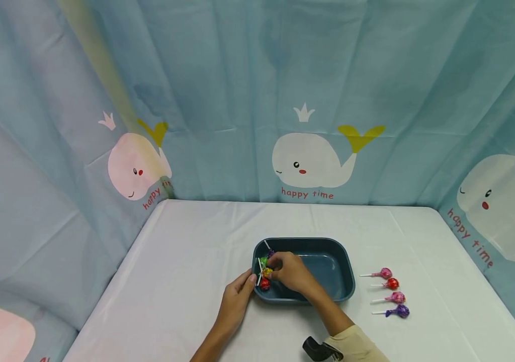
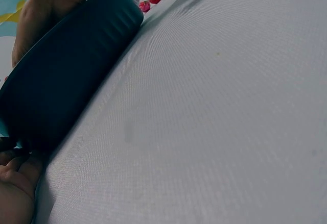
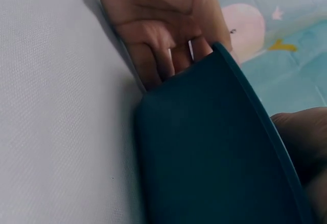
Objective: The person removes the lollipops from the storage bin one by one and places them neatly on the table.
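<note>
A dark blue tray [image 1: 330, 296] stands on the white table. At its left end, my left hand [image 1: 234, 304] holds the rim, thumb at the edge and fingers along the outer wall, as the right wrist view shows. My right hand [image 1: 291, 271] reaches inside and pinches a yellow lollipop [image 1: 267, 272] with thumb and fingertips. Beside it in the tray's left part lie a green lollipop [image 1: 264, 261], a red lollipop [image 1: 264, 285] and a purple lollipop [image 1: 271, 253], partly covered by the hand. In the left wrist view the tray wall [image 2: 66, 76] hides the right fingertips.
Right of the tray, several lollipops lie in a column, sticks pointing left: a pink one [image 1: 385, 273], a red one [image 1: 392, 284], another pink one [image 1: 398, 297] and a purple one [image 1: 402, 311]. A whale-printed curtain [image 1: 221, 151] hangs around the table [image 1: 185, 261].
</note>
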Action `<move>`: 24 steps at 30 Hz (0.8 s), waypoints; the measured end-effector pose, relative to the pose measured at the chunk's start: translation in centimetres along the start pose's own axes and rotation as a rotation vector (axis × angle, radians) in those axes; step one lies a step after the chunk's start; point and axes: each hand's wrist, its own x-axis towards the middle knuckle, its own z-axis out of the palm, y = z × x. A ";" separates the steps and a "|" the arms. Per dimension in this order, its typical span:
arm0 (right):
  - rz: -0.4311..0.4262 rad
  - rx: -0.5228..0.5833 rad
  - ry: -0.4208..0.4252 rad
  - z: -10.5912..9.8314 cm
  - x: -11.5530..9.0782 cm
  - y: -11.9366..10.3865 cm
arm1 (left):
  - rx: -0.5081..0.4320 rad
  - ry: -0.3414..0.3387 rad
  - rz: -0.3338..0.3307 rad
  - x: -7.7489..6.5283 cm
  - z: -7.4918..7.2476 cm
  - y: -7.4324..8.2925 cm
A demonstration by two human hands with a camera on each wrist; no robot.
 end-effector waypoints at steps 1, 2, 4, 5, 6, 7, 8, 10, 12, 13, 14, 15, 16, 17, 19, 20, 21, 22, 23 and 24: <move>-0.006 -0.007 0.003 0.0 0.1 0.0 | 0.000 -0.002 0.000 0.0 0.0 0.0; -0.008 -0.014 0.004 0.1 0.1 0.0 | 0.002 -0.002 -0.001 0.0 0.0 0.0; -0.011 -0.020 0.004 0.2 0.2 0.0 | 0.004 -0.005 0.000 0.0 0.0 0.0; -0.014 -0.023 0.005 0.3 0.3 0.0 | 0.007 -0.007 0.000 0.0 0.0 0.0; -0.013 -0.024 0.004 0.4 0.3 0.0 | 0.010 -0.007 -0.003 0.1 0.0 0.0; -0.016 -0.025 0.004 0.4 0.4 0.0 | 0.010 -0.007 -0.006 0.1 0.0 0.0; -0.019 -0.030 0.005 0.5 0.4 0.0 | 0.012 -0.007 -0.007 0.0 0.0 0.0; -0.030 -0.041 0.009 0.7 0.4 0.1 | 0.008 -0.007 -0.008 0.0 0.0 0.1; -0.044 -0.054 0.014 0.7 0.4 0.1 | 0.006 -0.004 -0.012 0.0 0.0 0.1; -0.051 -0.060 0.017 0.7 0.3 0.1 | 0.004 -0.004 -0.012 0.0 0.0 0.1; -0.056 -0.064 0.020 0.6 0.2 0.1 | 0.003 -0.003 -0.009 0.0 0.1 0.2; -0.063 -0.071 0.025 0.5 0.1 0.1 | 0.001 -0.003 -0.010 0.0 0.1 0.2; -0.066 -0.074 0.030 0.5 0.0 0.1 | 0.000 -0.003 -0.011 0.0 0.1 0.2; -0.064 -0.078 0.036 0.4 -0.1 0.0 | 0.002 -0.003 -0.010 0.0 0.1 0.2; -0.049 -0.083 0.045 0.2 -0.3 0.0 | 0.005 -0.002 -0.009 0.0 0.1 0.2; -0.043 -0.089 0.050 0.1 -0.4 0.0 | 0.009 0.000 -0.011 0.0 0.1 0.1; -0.031 -0.093 0.056 0.0 -0.4 0.0 | 0.016 0.002 -0.013 0.0 0.1 0.1; -0.016 -0.095 0.061 -0.1 -0.5 0.1 | 0.020 0.004 -0.015 0.0 0.0 0.1; -0.001 -0.095 0.066 -0.3 -0.7 0.0 | 0.032 0.005 -0.010 0.0 0.0 0.1; 0.011 -0.098 0.072 -0.4 -0.8 0.1 | 0.037 0.008 -0.015 0.0 0.0 0.0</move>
